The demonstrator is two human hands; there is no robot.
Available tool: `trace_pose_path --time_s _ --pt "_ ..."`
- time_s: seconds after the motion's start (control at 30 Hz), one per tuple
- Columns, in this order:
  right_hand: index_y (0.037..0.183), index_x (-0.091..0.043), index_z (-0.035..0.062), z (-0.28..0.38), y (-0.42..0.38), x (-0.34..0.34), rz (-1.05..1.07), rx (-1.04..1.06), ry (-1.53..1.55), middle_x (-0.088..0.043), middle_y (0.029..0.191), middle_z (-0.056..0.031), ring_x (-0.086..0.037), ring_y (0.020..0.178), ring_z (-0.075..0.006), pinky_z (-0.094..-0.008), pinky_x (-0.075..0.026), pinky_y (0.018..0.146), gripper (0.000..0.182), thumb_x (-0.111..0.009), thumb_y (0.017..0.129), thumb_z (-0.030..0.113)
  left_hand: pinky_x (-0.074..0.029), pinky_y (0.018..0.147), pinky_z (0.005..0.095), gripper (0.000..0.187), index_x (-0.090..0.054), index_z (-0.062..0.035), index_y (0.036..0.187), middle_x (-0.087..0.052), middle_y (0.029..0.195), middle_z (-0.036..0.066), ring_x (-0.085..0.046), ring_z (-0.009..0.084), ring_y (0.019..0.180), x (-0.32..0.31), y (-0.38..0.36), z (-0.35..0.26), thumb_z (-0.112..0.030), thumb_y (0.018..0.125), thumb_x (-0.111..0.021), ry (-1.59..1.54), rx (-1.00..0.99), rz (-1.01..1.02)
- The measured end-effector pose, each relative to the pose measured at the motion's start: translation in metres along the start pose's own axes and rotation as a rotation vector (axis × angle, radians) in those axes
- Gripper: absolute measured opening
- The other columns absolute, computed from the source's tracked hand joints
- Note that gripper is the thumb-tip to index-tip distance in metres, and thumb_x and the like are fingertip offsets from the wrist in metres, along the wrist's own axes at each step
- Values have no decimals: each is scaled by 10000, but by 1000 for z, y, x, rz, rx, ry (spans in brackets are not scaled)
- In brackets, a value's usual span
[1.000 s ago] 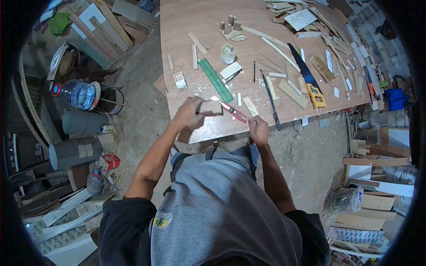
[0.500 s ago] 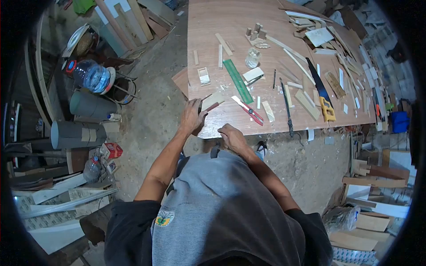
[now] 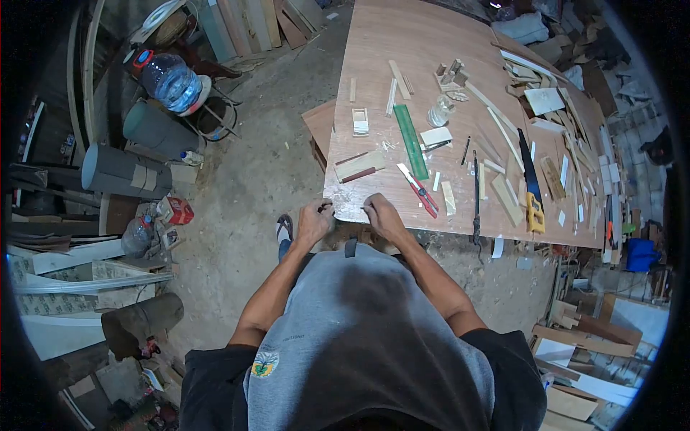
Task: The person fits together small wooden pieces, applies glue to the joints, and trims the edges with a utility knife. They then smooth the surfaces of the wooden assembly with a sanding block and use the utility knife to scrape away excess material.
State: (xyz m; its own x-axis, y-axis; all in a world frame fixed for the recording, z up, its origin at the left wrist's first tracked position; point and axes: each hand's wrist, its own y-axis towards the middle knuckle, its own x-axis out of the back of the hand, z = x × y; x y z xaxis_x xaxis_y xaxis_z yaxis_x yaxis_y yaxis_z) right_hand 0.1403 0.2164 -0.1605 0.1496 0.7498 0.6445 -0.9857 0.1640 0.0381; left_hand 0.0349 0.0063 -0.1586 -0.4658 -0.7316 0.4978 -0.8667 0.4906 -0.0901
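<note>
At the table's near left corner, my left hand has its fingers curled together. A small dark spot shows at its fingertips, too small to name. My right hand is closed in a pinch at the front edge; whatever lies between thumb and fingers is hidden. Just beyond both hands lies a pale flat wood piece with a dark reddish strip along its near side. Neither hand touches it. Right of it is a red utility knife with its blade out, beside a green ruler.
A small wooden frame, a glass jar and a yellow-handled saw rest on the plywood table. Wood strips and offcuts are heaped on the right. A large water bottle stands on a stool at left.
My left hand has let go of the pale wood piece and drawn back to the table's near corner. The right hand stays at the front edge. The view has shifted left.
</note>
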Motion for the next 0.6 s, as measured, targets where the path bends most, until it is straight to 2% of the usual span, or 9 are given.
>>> trace_pose_path --time_s 0.03,0.1,0.17,0.3,0.4,0.43,0.47,0.53,0.6 --pt "1010 -605 -13 -8 -1 -1 -92 -51 156 -635 917 -148 -645 773 -274 -367 -526 683 121 -554 934 65 -532 756 372 267 -705 11 1097 -716 924 182 -686 254 806 -5 2 -2 -116 866 -661 -5 1 -2" --pt "1023 -605 -18 -18 -7 0 -99 -185 379 -634 856 -118 -628 736 -219 -324 -511 654 121 -567 933 53 -540 812 406 265 -724 12 1054 -720 924 221 -702 359 850 -15 7 -8 -149 855 -655 -179 193 128" --pt "1079 -605 -26 -21 -10 2 -125 -357 734 -632 828 -65 -597 697 -102 -250 -489 586 158 -593 927 16 -539 826 403 260 -726 15 1043 -722 937 221 -705 350 873 -23 10 -16 -151 856 -654 -75 106 124" --pt "1112 -591 -40 -27 -8 11 -200 -510 763 -641 810 -77 -611 670 -127 -263 -509 583 211 -605 904 -5 -535 849 402 251 -732 17 1021 -724 972 219 -709 338 914 -29 14 -19 -154 860 -642 153 -110 234" --pt "1130 -582 -47 -17 -6 16 -243 -575 947 -646 790 -83 -618 633 -137 -262 -521 567 247 -601 884 -30 -536 842 397 257 -732 15 1029 -721 979 221 -710 334 902 -40 17 -32 -152 849 -658 15 -57 224" --pt "1122 -584 -44 -8 -4 20 -254 -592 988 -653 785 -89 -623 628 -139 -261 -523 562 247 -610 877 -32 -555 737 357 270 -725 8 1079 -736 909 173 -706 255 778 -47 21 -33 -150 867 -675 -62 -98 209" --pt "1114 -586 -42 -2 -3 24 -263 -609 1027 -659 781 -95 -628 623 -142 -260 -524 557 247 -618 870 -34 -555 737 357 270 -725 8 1079 -736 909 173 -706 255 778 -54 25 -35 -150 867 -675 -62 -103 213" --pt "1104 -586 -38 -2 1 24 -261 -599 1015 -664 784 -99 -627 618 -139 -258 -518 543 241 -631 868 -28 -520 617 280 271 -688 21 1156 -710 842 96 -632 137 685 -60 36 -54 -133 933 -667 -491 256 313" --pt "1094 -585 -34 0 4 25 -260 -593 1006 -670 787 -103 -626 613 -136 -257 -511 530 237 -644 865 -22 -483 551 221 285 -662 32 1187 -681 818 61 -587 85 649 -61 42 -64 -128 951 -660 -581 315 336"
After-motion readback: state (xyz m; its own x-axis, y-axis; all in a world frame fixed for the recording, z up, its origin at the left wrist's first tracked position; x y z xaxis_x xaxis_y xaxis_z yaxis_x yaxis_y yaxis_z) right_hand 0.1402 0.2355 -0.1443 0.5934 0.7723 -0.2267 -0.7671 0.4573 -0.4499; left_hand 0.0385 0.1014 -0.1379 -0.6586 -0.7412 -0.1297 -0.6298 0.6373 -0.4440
